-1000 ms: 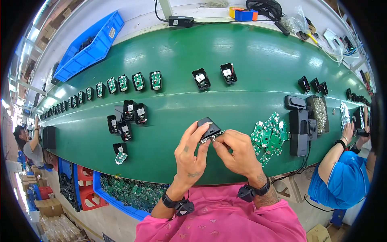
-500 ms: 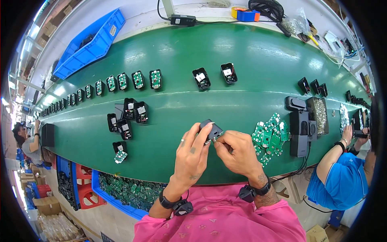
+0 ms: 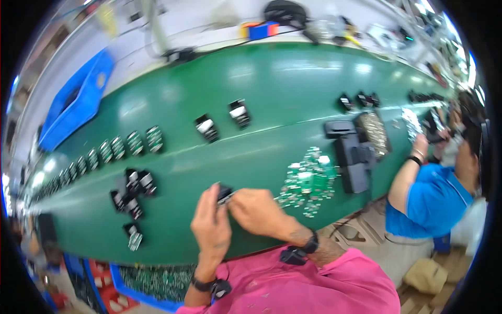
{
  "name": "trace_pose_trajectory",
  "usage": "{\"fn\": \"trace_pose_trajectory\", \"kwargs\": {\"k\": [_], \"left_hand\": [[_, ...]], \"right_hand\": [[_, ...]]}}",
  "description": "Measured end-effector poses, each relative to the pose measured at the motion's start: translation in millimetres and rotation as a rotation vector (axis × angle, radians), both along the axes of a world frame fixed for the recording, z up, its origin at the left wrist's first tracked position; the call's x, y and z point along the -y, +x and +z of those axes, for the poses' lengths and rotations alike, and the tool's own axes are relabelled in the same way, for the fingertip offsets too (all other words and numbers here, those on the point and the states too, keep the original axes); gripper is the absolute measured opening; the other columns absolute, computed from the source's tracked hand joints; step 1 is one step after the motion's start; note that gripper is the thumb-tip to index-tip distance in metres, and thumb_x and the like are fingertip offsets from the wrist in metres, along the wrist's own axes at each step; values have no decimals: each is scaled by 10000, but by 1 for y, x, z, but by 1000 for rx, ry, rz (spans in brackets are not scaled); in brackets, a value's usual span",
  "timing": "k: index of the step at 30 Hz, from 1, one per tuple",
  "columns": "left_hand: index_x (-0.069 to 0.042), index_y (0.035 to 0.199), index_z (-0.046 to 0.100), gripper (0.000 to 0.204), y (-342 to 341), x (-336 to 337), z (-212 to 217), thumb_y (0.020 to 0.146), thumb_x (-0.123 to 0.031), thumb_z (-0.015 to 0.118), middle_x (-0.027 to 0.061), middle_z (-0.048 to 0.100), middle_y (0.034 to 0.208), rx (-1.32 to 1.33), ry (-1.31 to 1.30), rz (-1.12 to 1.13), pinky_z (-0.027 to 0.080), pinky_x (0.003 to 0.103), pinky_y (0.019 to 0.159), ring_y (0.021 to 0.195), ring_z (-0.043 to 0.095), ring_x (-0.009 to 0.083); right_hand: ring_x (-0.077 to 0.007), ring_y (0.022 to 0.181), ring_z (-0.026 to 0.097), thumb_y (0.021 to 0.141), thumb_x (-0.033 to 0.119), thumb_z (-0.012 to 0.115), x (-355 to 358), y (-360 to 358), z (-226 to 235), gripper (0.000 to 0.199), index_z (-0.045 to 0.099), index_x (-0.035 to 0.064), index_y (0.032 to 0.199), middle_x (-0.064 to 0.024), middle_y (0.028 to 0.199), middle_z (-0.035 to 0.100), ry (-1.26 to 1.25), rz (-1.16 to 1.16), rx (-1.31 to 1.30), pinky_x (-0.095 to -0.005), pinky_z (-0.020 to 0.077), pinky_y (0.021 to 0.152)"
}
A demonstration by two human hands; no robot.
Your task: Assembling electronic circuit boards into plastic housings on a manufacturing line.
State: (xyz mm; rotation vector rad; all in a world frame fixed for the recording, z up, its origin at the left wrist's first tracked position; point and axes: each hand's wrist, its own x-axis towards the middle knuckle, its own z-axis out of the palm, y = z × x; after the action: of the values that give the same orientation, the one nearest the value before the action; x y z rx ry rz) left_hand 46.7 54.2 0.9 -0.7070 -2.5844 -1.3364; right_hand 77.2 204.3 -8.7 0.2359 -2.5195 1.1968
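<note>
Over the near edge of the green table (image 3: 272, 73) we hold a small black part (image 3: 225, 194) between both hands. Our left hand (image 3: 210, 226) has its fingers curled up around the part's left side, grip clenched on it. Our right hand (image 3: 254, 210) meets it from the right, fingertips pinching the same part, so both grips are grasping that one piece. The part sits just above the table surface, tilted, mostly hidden by fingers; we cannot tell its details. Both wrists carry dark bands, and pink sleeves show at the lower edge.

Just right of our right hand lies a heap of green boards (image 3: 307, 180), near but not touching. Beyond it stands a black fixture (image 3: 351, 154) with a tray of small pieces (image 3: 372, 132) beside it. Left of our hands sits a cluster of black units (image 3: 133, 189), with one more unit (image 3: 134, 236) lying apart, closer to us. Farther back, two units (image 3: 222, 120) lie near the table's middle, and a row of green-topped parts (image 3: 112, 150) curves off to the left. A blue bin (image 3: 73, 104) rests on the far left side. Under the table edge, a blue crate of boards (image 3: 151, 282) shows.

At right, another person in a blue shirt (image 3: 431, 201) works at the same table, hands up near more black parts.
</note>
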Motion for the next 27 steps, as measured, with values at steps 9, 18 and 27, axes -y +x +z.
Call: {"fn": "trace_pose_trajectory", "kwargs": {"k": [9, 18, 27], "left_hand": [[55, 1386, 469, 581, -12, 12, 20, 836, 115, 649, 152, 568, 1252, 707, 604, -165, 594, 322, 865, 1096, 618, 213], [40, 1368, 510, 562, -3, 11, 12, 827, 135, 627, 142, 567, 1244, 516, 536, -117, 597, 292, 810, 982, 665, 193], [-62, 1284, 645, 561, -5, 8, 10, 774, 169, 614, 112, 599, 1214, 407, 411, -195, 560, 233, 615, 822, 659, 114]], "right_hand": [[-177, 521, 583, 926, 151, 687, 0, 7, 19, 184, 660, -30, 910, -80, 625, 624, -529, -139, 226, -309, 454, 499], [-135, 591, 619, 893, 97, 711, 20, 17, 22, 147, 666, -41, 914, -99, 766, 657, -495, -126, -39, -277, 474, 521], [-172, 504, 501, 924, 185, 683, -20, 18, 39, 219, 672, 6, 797, -110, 614, 575, -362, 115, 296, -329, 387, 485]]}}
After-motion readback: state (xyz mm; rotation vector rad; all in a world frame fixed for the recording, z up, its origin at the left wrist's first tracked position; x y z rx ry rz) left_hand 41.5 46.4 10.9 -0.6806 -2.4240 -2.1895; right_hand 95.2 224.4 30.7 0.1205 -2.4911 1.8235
